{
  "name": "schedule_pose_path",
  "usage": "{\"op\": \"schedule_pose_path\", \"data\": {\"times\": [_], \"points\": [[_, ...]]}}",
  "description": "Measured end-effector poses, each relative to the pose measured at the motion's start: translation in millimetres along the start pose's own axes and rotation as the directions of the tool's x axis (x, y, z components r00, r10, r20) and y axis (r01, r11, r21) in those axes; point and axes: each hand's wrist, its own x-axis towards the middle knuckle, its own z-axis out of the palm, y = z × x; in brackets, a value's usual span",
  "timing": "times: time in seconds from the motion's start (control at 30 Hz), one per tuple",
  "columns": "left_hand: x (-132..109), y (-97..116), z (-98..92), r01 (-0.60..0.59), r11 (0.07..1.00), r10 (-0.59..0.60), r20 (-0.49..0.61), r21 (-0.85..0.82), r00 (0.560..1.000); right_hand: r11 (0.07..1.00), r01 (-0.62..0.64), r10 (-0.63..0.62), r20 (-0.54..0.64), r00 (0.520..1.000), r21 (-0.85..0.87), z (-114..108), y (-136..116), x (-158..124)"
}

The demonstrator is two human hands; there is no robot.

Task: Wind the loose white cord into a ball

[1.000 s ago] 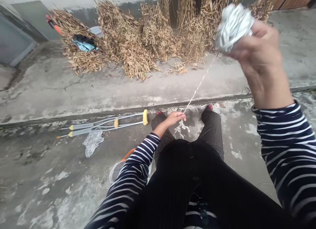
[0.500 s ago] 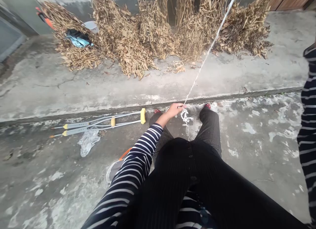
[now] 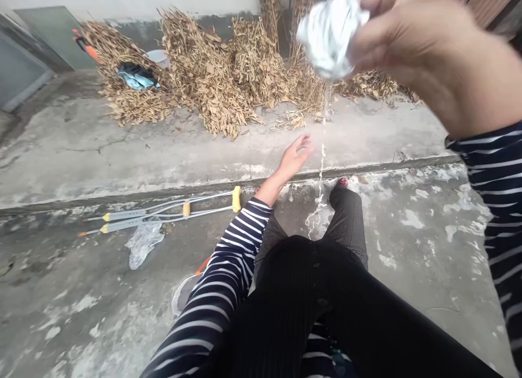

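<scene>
1. Now the ball of white cord is high at the upper right of the view. The fingers of the right hand are closed around it from the right side
2. From the ball one strand hangs almost straight down, so its long axis is vertical. It ends in a small loose heap on the concrete floor, between the two legs
3. The left hand is the nearer one to the strand and lies just left of it. Its fingers are open and stretched and hold nothing; I cannot tell if the fingertips touch the cord
4. Half a second ago the left hand pinched the strand low, close to the heap, and the cord ran tight and slanted up to the right. Now this hand has let go and is higher, and the strand is slack
5. Farther out, a pair of crutches lies along the step edge at the left, with a plastic bag just beside it. Dry plant bundles lean at the far edge of the floor
</scene>
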Motion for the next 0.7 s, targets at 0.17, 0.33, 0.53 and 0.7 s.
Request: {"op": "schedule_pose_path", "data": {"times": [0.17, 0.33, 0.53, 0.7], "points": [[0.5, 73.7, 35.1, -0.106, 0.974, 0.113, 0.026, -0.198, 0.993, 1.0, -0.019, 0.019, 0.07, 0.997, 0.001, 14.7, 28.2, 4.4], [-46.2, 36.0, 49.3, 0.072, 0.981, -0.035, 0.197, -0.183, 0.98, 0.998, -0.008, 0.021, -0.201, 0.979, 0.066, -16.4, 43.8, 27.6], [-81.3, -52.8, 29.5, 0.341, 0.919, -0.381, 0.219, 0.198, 0.898, 0.992, -0.03, 0.083, -0.465, 0.881, 0.122, -40.6, 40.7, 39.7], [-87.8, -85.8, 16.1, 0.394, 0.874, -0.451, 0.174, 0.284, 0.875, 0.982, 0.008, 0.085, -0.482, 0.872, 0.188, -47.9, 14.9, 32.8]]}}
